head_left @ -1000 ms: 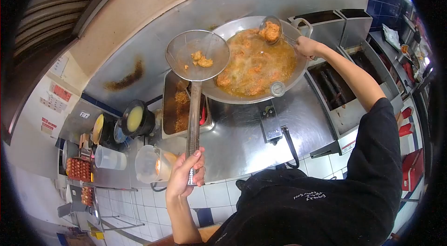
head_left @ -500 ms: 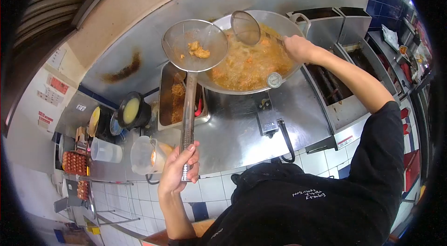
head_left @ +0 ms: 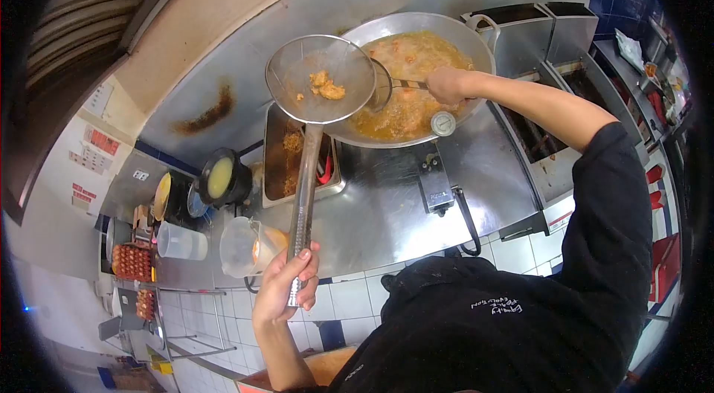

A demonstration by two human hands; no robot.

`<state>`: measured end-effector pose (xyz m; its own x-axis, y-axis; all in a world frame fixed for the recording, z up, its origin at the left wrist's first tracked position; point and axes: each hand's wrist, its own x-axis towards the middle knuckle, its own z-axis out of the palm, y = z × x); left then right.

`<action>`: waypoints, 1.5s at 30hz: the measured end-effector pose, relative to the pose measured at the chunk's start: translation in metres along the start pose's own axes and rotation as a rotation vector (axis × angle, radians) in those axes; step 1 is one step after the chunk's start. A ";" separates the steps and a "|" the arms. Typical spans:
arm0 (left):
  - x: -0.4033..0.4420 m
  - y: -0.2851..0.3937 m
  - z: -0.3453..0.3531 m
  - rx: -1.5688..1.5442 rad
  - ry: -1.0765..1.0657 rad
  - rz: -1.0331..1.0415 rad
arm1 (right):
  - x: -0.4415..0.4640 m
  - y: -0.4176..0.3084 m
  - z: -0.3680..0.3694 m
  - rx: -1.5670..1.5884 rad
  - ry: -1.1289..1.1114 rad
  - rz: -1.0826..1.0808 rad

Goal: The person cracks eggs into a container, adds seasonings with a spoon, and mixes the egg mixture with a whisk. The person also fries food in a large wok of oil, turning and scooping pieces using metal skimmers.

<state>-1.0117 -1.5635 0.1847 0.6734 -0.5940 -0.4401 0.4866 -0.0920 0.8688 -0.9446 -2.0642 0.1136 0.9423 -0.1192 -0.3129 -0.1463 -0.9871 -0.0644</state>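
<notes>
My left hand (head_left: 286, 281) is wrapped round the long metal handle of a large round strainer (head_left: 316, 107). A few fried pieces (head_left: 326, 86) lie in its mesh, raised over the left edge of the wok (head_left: 476, 43). My right hand (head_left: 448, 86) grips the handle of a smaller strainer (head_left: 381, 86) above the bubbling oil (head_left: 416, 51). That smaller strainer's bowl is partly hidden behind the large one. Fried pieces float in the oil. A round dial thermometer (head_left: 442, 124) sits at the wok's front rim.
A metal tray (head_left: 271, 162) with brown crumbs and a red-handled tool stands left of the wok. Plastic jugs (head_left: 238, 246), a black pot (head_left: 236, 183) and egg trays (head_left: 132, 262) are further left. Fryers (head_left: 550, 170) stand right. A control box (head_left: 435, 185) lies on the steel counter (head_left: 372, 207).
My right hand has moved left and down with the smaller strainer. The fried piece it held a second ago is no longer visible in it. The large strainer has stayed nearly in place.
</notes>
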 end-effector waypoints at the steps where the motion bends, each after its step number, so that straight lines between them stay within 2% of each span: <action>1: -0.001 -0.001 0.000 0.002 0.008 -0.017 | 0.007 0.005 0.003 0.004 0.004 0.004; 3: -0.001 -0.001 0.000 0.008 0.017 -0.030 | 0.022 0.014 0.009 0.083 0.074 0.061; 7: 0.004 -0.001 -0.012 0.091 -0.033 -0.086 | 0.048 0.021 0.006 0.093 0.034 0.085; 10: 0.016 0.005 -0.017 0.176 -0.020 -0.140 | 0.069 0.041 0.003 0.182 0.090 0.112; 12: 0.026 0.009 -0.022 0.251 -0.065 -0.176 | 0.092 0.065 0.023 0.099 0.285 0.043; 13: 0.031 0.013 -0.021 0.249 -0.062 -0.178 | 0.077 0.056 0.020 0.100 0.282 0.041; 15: 0.040 0.022 -0.020 0.252 0.007 -0.238 | 0.018 0.024 -0.003 -0.058 0.513 0.095; 18: 0.050 0.029 -0.020 0.302 -0.023 -0.257 | -0.002 0.016 -0.013 -0.067 0.555 0.173; 21: 0.060 0.040 -0.015 0.361 -0.053 -0.284 | -0.020 0.021 -0.012 -0.091 0.639 0.107; 24: 0.068 0.044 -0.013 0.336 -0.072 -0.320 | -0.030 0.015 -0.018 -0.158 0.564 0.070; 27: 0.077 0.035 -0.018 0.329 -0.089 -0.328 | 0.004 0.025 0.003 -0.262 0.655 -0.058; 30: 0.079 0.032 -0.014 0.323 -0.137 -0.299 | 0.027 0.018 0.001 -0.348 0.583 -0.062; 31: 0.078 0.029 -0.011 0.294 -0.168 -0.283 | 0.030 0.021 0.001 -0.347 0.584 -0.059; 33: 0.079 0.018 -0.007 0.259 -0.201 -0.262 | 0.033 0.023 -0.003 -0.462 0.592 -0.206; 35: 0.084 -0.004 -0.007 0.077 -0.145 -0.203 | 0.020 0.028 -0.014 -0.507 0.571 -0.238; 37: 0.092 -0.029 -0.003 0.036 -0.123 -0.133 | 0.001 0.034 -0.028 -0.554 0.547 -0.277; 39: 0.098 -0.047 0.001 -0.320 -0.278 -0.082 | -0.016 0.042 -0.036 -0.583 0.625 -0.246; 40: 0.099 -0.052 0.008 -0.340 -0.298 -0.070 | -0.022 0.042 -0.037 -0.590 0.619 -0.256; 43: 0.096 -0.058 0.039 -0.340 -0.208 -0.073 | -0.035 0.036 -0.037 -0.515 0.648 -0.152; 45: 0.099 -0.063 0.048 -0.348 -0.253 -0.082 | -0.044 0.023 -0.039 -0.284 0.531 -0.149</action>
<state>-1.0025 -1.6543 0.0975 0.4883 -0.7769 -0.3975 0.7206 0.1019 0.6858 -0.9773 -2.0861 0.1632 0.9783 0.0576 0.1991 0.0155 -0.9783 0.2067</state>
